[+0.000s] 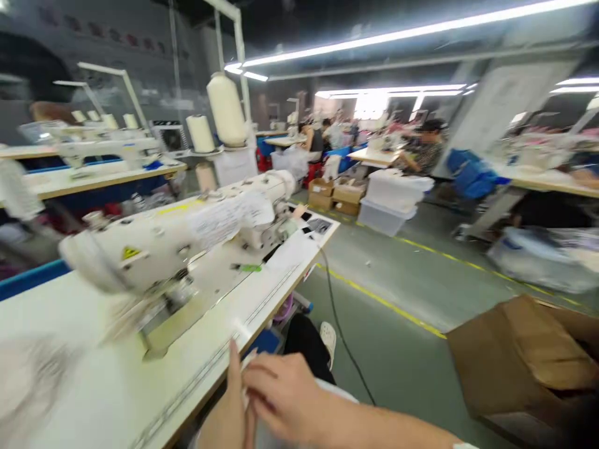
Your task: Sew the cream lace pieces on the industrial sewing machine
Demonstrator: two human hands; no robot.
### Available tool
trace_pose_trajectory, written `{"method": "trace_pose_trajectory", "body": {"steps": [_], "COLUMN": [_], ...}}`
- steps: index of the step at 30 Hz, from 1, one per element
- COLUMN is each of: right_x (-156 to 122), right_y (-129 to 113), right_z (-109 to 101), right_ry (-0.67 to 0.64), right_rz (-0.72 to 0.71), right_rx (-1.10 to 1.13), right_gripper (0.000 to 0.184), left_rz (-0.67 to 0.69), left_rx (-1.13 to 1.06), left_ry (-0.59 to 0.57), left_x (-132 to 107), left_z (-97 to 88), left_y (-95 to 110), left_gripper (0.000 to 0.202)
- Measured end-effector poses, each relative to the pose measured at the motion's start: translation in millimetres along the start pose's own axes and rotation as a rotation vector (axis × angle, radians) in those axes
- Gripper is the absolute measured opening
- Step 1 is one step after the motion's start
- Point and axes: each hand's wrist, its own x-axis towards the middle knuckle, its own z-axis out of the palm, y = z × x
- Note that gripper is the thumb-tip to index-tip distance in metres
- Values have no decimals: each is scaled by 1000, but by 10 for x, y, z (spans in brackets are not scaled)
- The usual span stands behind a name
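Both my hands meet at the bottom middle, just off the near edge of the white sewing table. My right hand has its fingers curled in a pinch on a small white strip. My left hand comes up beside it with fingers pressed together, touching the same strip. A cream industrial sewing machine lies across the table ahead of my hands, with a white paper taped to its arm. The picture is smeared by motion.
A brown cardboard box stands on the floor at the right. A black cable hangs from the table's edge. Thread cones stand behind the machine. Yellow floor lines, white bins and other workers at tables lie further back.
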Motion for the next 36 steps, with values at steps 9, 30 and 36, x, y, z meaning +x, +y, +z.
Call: {"method": "trace_pose_trajectory", "body": {"steps": [9,30,36], "right_x": [38,376,461], "right_y": [-193,-391,-391], "right_z": [-304,57,219], "right_ry": [116,-184,-223], "right_rz": [117,-13,-32], "right_rx": [310,166,228], "right_gripper": [20,15,16], "left_rz": [-54,-14,-49], "left_rx": [-768,-32,-139], "left_ry": [109,348,383], "left_x": [-156,-419,-492], "left_z": [38,81,-61], "left_y": [-2,-305,-392], "left_gripper": [80,76,80]}}
